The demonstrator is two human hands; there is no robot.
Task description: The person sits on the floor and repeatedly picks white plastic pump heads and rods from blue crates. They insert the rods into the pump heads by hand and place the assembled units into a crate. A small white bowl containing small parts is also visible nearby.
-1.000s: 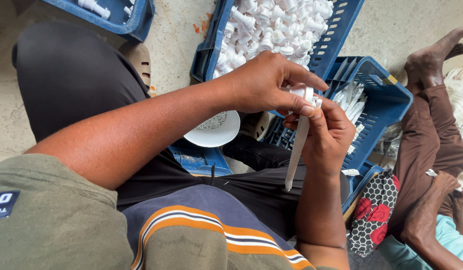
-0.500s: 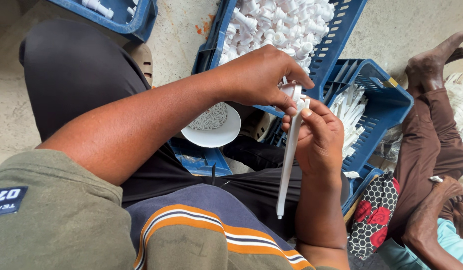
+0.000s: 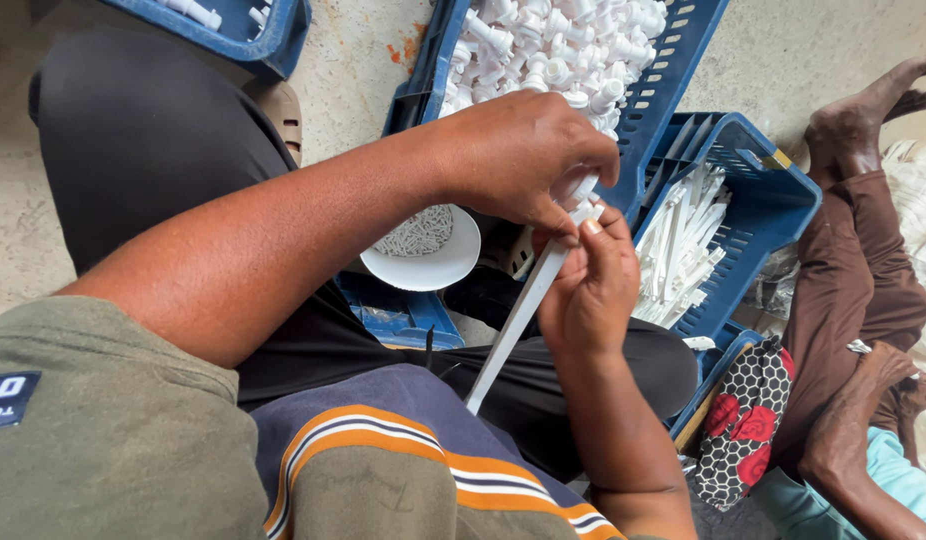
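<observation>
Concrete floor (image 3: 763, 60) under blue crates (image 3: 683, 90) of white parts. I see my left hand (image 3: 523, 160) pinching a white cap (image 3: 581, 190) onto the long tube (image 3: 518, 320) my right hand (image 3: 593, 285) grips.

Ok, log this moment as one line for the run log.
left hand: grips white cap | right hand: holds white tube | cap at tube's top end | bowl and blue crates beyond
</observation>
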